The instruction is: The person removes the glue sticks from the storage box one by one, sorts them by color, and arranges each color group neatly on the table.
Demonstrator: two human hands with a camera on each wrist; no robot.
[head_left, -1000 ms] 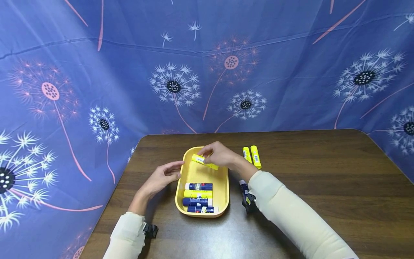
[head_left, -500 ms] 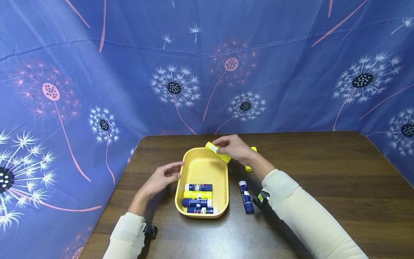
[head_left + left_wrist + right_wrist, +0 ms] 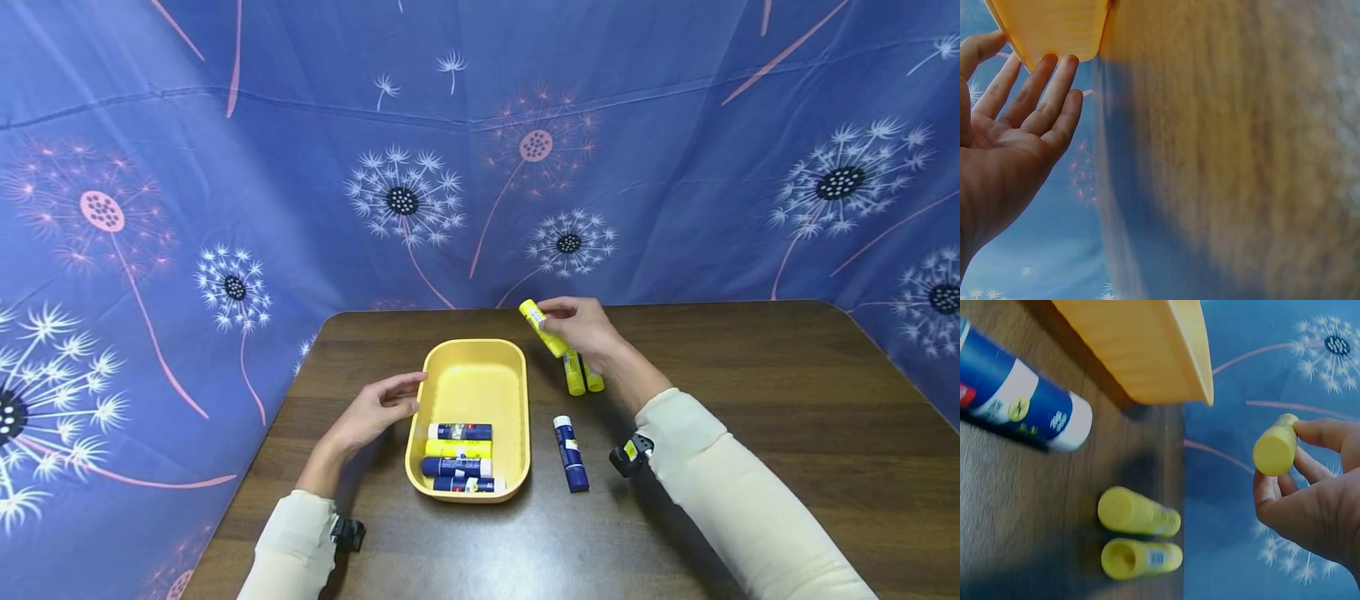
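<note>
1. The head view was bright and mostly crisp, with pale glare on the near tabletop (image 3: 498, 550).
2. Soft shadows lay beside the left sleeve (image 3: 288, 542) and right sleeve (image 3: 742, 492).
3. The left wrist view was dimmer; the tabletop smeared out of focus, while the left hand (image 3: 1019, 140) looked clearer.
4. In the right wrist view, shadows darkened the tabletop and print on the blue tube (image 3: 1013, 381) blurred.

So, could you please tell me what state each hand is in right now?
Left hand: open, at the side of the yellow tray.
Right hand: closed, holding a yellow tube in the air.
</note>
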